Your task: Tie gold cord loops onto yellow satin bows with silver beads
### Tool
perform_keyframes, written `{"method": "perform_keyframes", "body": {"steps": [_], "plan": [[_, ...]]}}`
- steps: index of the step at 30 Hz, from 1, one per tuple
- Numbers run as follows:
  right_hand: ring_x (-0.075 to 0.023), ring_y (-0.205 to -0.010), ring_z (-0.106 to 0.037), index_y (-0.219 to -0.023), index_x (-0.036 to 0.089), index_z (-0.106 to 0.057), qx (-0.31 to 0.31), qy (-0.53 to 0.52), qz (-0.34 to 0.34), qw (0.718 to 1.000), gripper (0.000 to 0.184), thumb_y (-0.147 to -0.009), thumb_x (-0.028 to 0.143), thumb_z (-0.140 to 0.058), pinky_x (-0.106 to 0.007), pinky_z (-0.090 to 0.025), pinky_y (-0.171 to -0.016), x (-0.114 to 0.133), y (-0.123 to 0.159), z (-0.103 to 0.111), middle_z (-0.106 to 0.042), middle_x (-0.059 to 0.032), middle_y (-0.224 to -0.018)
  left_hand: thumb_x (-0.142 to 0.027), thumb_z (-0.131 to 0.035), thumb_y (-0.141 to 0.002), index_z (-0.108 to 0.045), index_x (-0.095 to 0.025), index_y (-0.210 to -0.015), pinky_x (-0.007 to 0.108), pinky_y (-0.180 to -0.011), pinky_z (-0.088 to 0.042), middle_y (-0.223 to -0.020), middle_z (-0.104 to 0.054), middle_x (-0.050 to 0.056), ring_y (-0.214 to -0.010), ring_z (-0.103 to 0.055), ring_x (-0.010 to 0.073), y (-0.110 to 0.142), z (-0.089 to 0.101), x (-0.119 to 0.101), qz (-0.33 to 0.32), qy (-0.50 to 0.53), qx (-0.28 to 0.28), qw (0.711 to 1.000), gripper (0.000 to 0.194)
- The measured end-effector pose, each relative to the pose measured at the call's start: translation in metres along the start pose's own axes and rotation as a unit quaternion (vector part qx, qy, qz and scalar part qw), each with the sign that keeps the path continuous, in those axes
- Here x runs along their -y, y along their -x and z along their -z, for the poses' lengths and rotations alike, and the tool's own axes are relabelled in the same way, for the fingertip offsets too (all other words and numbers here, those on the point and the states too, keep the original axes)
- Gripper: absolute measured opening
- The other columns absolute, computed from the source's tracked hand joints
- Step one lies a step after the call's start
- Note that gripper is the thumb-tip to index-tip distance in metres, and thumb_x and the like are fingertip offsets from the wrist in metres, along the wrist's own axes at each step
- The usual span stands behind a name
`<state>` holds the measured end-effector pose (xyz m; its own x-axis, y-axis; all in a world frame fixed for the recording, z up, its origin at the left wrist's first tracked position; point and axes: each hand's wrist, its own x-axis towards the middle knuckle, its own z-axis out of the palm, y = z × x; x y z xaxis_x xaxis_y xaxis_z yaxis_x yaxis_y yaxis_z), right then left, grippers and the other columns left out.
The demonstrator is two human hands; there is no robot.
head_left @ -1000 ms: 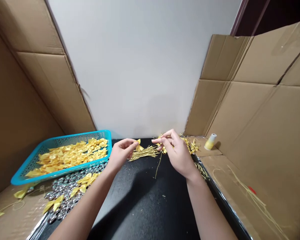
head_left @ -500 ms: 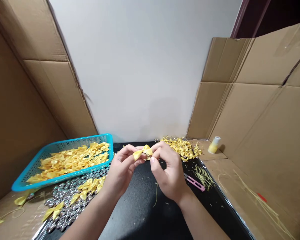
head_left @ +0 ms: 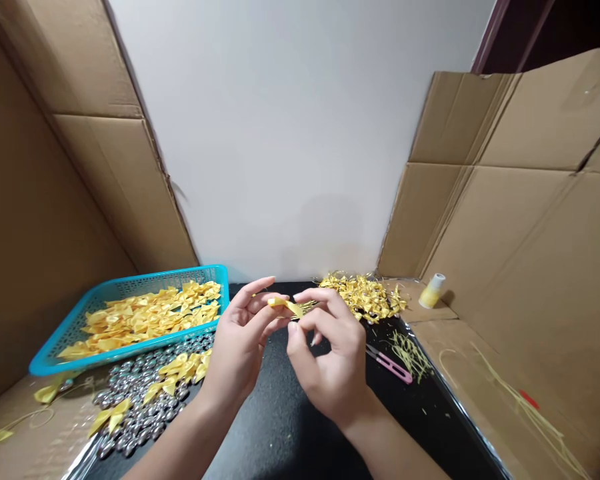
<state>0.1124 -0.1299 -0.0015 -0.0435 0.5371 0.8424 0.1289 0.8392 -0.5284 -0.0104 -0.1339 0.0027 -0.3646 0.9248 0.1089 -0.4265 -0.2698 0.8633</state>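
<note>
A yellow ribbon bow sits pinched between the thumb and fingers of my left hand, turned nearly edge-on. My right hand is close on its right side, thumb and fingers curled together near the bow's right loop; anything thin held between those fingertips is too small to make out. Some golden strands show behind the fingers. Both hands are raised over a black tabletop.
At left, a blue basket holds many yellow bows. Shiny silver beads with a few bows lie before it. At right are a pile of finished-looking bows, pink-handled snips, thread scraps and a thread spool. Cardboard panels flank the table.
The bow has turned from showing both loops to nearly edge-on. My right index finger has lifted and straightened, and a left finger has extended upward. The dangling thread end no longer shows.
</note>
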Motion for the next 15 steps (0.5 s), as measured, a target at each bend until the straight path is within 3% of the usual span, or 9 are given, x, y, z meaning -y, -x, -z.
{"method": "perform_keyframes", "body": {"steps": [7,15], "plan": [[-0.0154,-0.072,-0.064,-0.058,0.020,-0.048,0.009,-0.001,-0.005,1.000,0.021,-0.074,0.007,-0.055,-0.029,-0.053,-0.065,-0.0069,-0.0017,-0.0013,-0.062,-0.0048,-0.082,-0.025,-0.083,-0.055,-0.072,-0.016,-0.073,0.017,-0.054,-0.051,-0.065,-0.069,0.000,-0.061,-0.063,0.0119,-0.0012,-0.0002,-0.0013,0.056,-0.030,0.024,0.998,0.023],[-0.0142,-0.070,-0.063,-0.058,0.019,-0.048,0.028,-0.003,-0.022,0.999,0.022,-0.074,0.006,-0.056,-0.027,-0.051,-0.065,-0.0043,-0.0044,0.0024,-0.061,-0.0035,-0.077,-0.028,-0.076,-0.063,-0.062,-0.017,-0.067,0.023,-0.055,-0.050,-0.059,-0.061,-0.002,-0.055,-0.057,0.0119,-0.0024,0.0030,-0.0005,-0.003,-0.100,0.045,0.994,0.018]]}}
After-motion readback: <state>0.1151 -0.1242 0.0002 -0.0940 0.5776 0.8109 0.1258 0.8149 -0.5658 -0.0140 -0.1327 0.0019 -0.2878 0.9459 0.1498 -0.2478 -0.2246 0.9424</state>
